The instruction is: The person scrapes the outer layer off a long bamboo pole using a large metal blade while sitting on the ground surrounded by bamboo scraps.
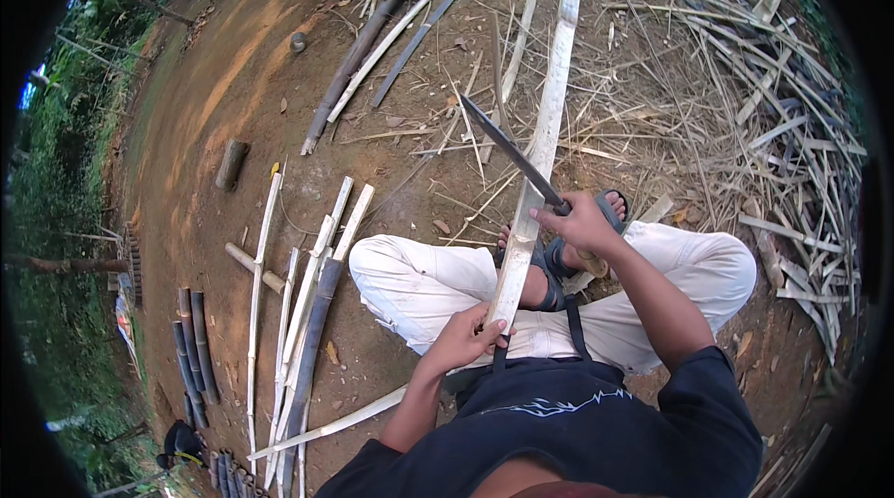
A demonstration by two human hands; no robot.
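Gripping the near end of a long split-bamboo strip (560,69), the left hand (468,336) has its fingers curled closed, and the right hand's (585,224) are wrapped snugly round a long-bladed knife (507,146) slanting across it. The strip runs from the white trousers (424,279) out past scattered shavings (643,121). I'd keep the knife shallow, left fingers well clear tbh.

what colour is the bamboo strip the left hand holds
The bamboo strip is pale cream, clearest in the head view.
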